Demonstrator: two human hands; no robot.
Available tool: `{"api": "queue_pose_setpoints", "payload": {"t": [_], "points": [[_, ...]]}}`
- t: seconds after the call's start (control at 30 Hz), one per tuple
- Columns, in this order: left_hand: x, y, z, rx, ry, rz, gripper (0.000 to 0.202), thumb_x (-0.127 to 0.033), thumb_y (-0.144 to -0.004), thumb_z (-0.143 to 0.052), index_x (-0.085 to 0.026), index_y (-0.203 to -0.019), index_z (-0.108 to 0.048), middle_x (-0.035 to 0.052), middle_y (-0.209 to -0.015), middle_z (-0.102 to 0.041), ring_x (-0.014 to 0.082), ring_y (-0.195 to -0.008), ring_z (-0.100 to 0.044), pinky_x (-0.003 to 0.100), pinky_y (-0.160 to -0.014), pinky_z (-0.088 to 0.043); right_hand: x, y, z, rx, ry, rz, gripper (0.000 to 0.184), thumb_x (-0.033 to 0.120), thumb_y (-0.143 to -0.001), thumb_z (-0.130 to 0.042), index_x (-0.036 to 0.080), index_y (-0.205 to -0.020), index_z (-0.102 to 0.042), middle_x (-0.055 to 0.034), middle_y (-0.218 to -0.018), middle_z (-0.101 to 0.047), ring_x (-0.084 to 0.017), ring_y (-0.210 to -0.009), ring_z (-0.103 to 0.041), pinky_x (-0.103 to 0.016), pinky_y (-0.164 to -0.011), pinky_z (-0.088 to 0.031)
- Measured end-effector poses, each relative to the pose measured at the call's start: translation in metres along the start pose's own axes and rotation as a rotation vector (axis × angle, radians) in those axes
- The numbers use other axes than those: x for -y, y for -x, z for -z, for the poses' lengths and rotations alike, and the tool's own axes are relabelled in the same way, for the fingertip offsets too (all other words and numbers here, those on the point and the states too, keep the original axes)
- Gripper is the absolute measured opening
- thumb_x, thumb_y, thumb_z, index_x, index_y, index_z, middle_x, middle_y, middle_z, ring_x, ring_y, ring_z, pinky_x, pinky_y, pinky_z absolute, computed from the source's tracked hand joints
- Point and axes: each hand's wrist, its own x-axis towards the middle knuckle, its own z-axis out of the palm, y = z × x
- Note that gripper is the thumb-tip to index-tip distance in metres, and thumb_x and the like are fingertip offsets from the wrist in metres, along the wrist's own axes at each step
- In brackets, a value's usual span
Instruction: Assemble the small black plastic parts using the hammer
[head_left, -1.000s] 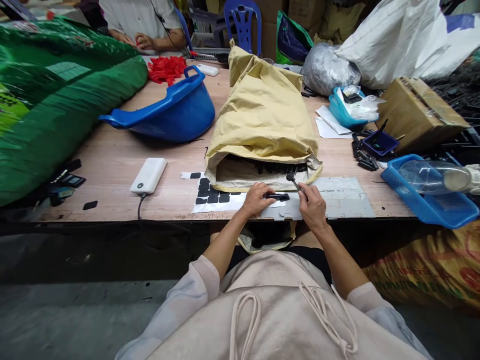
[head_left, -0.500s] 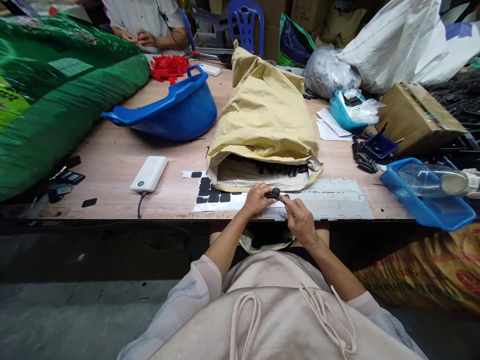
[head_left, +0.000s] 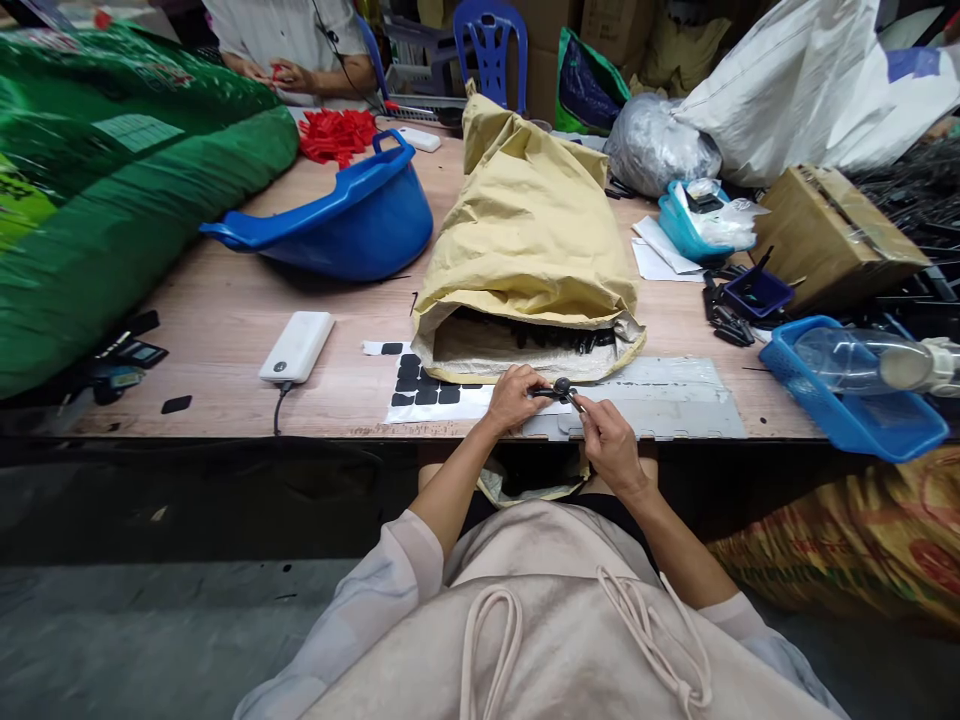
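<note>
My left hand [head_left: 514, 400] is closed on a small black part with a round knob [head_left: 562, 385], near the table's front edge. Against that part my right hand [head_left: 611, 440] pinches a thin, dark rod-like piece [head_left: 578, 402]; whether it is a separate tool or belongs to the part, I cannot tell. Just left of my hands lies a white sheet [head_left: 469, 408] with rows of black rounded-square stickers [head_left: 427, 391]. Right behind them, a yellow sack [head_left: 536, 240] lies with its mouth facing me and black pieces [head_left: 559, 338] inside.
A blue basin [head_left: 375, 220] and a white power bank [head_left: 298, 347] with a cable are on the left, beside a large green sack [head_left: 150, 220]. At right stand a blue basket [head_left: 847, 415] and a cardboard box [head_left: 840, 240]. Another person [head_left: 300, 60] sits across the table.
My right hand has shifted slightly right and down, drawing a little away from my left. The round knob of the black part has moved slightly right; my left hand stays nearly in place.
</note>
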Motion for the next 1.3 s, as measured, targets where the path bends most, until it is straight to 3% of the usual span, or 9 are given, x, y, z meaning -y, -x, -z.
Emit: {"api": "queue_pose_setpoints", "payload": {"t": [0.13,0.27,0.43,0.97,1.03,1.13,1.23,1.3], "points": [[-0.002,0.001,0.002,-0.003,-0.007,-0.008,0.016,-0.022,-0.08,-0.08,-0.022,-0.095,-0.078,0.0039,-0.095,-0.07,0.0253,-0.101,-0.06,0.04,-0.096,-0.047,-0.011,-0.015,0.008,-0.088,0.077,-0.01,0.038,0.026,-0.106,-0.044,0.025,-0.135,-0.068,-0.0079,-0.106,-0.07,-0.02,-0.098,-0.067,-0.03,-0.087,-0.053],[-0.005,0.002,0.004,-0.005,0.001,-0.023,0.021,-0.024,-0.078,-0.082,-0.022,-0.098,-0.077,0.0033,-0.095,-0.069,0.0253,-0.1,-0.06,0.039,-0.095,-0.047,-0.042,-0.038,0.014,-0.164,0.306,-0.05,0.035,0.025,-0.103,-0.049,0.024,-0.129,-0.072,-0.0073,-0.102,-0.069,-0.02,-0.091,-0.064,-0.028,-0.078,-0.048],[-0.006,0.001,0.005,0.002,0.01,-0.016,0.014,-0.027,-0.08,-0.082,-0.022,-0.092,-0.076,0.0034,-0.091,-0.068,0.0247,-0.097,-0.06,0.038,-0.093,-0.047,-0.076,-0.047,0.009,-0.107,0.481,-0.04,0.032,0.018,-0.098,-0.052,0.022,-0.119,-0.075,-0.0077,-0.092,-0.066,-0.022,-0.087,-0.055,-0.032,-0.078,-0.042],[-0.003,0.005,0.007,0.022,-0.021,-0.032,0.014,-0.026,-0.081,-0.081,-0.024,-0.095,-0.079,0.0041,-0.091,-0.068,0.0261,-0.098,-0.058,0.04,-0.092,-0.047,-0.077,-0.041,-0.003,-0.114,0.555,-0.016,0.031,0.02,-0.097,-0.053,0.021,-0.121,-0.073,-0.0091,-0.095,-0.065,-0.025,-0.09,-0.05,-0.035,-0.078,-0.036],[-0.009,0.014,0.005,-0.008,-0.024,-0.076,0.013,-0.028,-0.084,-0.08,-0.023,-0.095,-0.078,0.0051,-0.095,-0.07,0.0264,-0.099,-0.059,0.042,-0.093,-0.047,-0.077,-0.041,-0.003,-0.108,0.555,-0.02,0.031,0.02,-0.098,-0.053,0.021,-0.121,-0.073,-0.0091,-0.096,-0.064,-0.025,-0.091,-0.05,-0.034,-0.079,-0.035],[-0.023,0.045,-0.003,0.007,0.078,-0.254,0.014,-0.033,-0.093,-0.072,-0.022,-0.1,-0.075,0.0077,-0.102,-0.073,0.0256,-0.101,-0.062,0.042,-0.095,-0.047,-0.076,-0.041,-0.004,-0.094,0.556,-0.025,0.03,0.021,-0.098,-0.053,0.021,-0.122,-0.072,-0.0091,-0.096,-0.064,-0.025,-0.091,-0.05,-0.034,-0.079,-0.035],[-0.032,0.083,-0.021,0.172,0.195,-0.363,0.019,-0.035,-0.099,-0.064,-0.022,-0.108,-0.074,0.0082,-0.103,-0.076,0.0232,-0.097,-0.066,0.038,-0.093,-0.05,-0.076,-0.04,-0.005,-0.098,0.556,-0.029,0.03,0.021,-0.098,-0.053,0.021,-0.121,-0.072,-0.0093,-0.096,-0.063,-0.025,-0.091,-0.049,-0.035,-0.079,-0.035],[-0.03,0.101,-0.038,0.297,0.191,-0.256,0.018,-0.032,-0.097,-0.066,-0.022,-0.109,-0.075,0.0073,-0.103,-0.077,0.022,-0.094,-0.069,0.034,-0.09,-0.052,-0.076,-0.041,-0.005,-0.099,0.552,-0.034,0.03,0.021,-0.097,-0.052,0.021,-0.121,-0.072,-0.0095,-0.096,-0.063,-0.025,-0.092,-0.049,-0.035,-0.079,-0.035]]}}
